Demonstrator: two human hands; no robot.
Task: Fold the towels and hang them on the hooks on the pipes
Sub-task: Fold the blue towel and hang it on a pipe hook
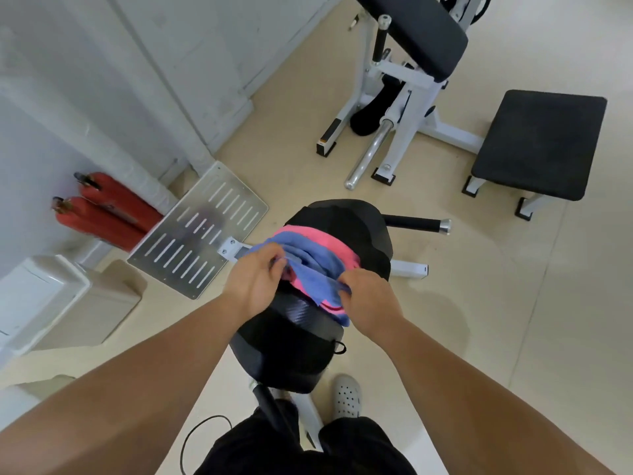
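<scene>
Your left hand [255,281] and right hand [368,298] each pinch the blue towel [310,269], probably by its near edge; it stretches between them, bunched beyond over the pink towel [329,243].

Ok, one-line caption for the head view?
Both hands grip a blue towel lying over a pink towel on a black padded seat.
</scene>
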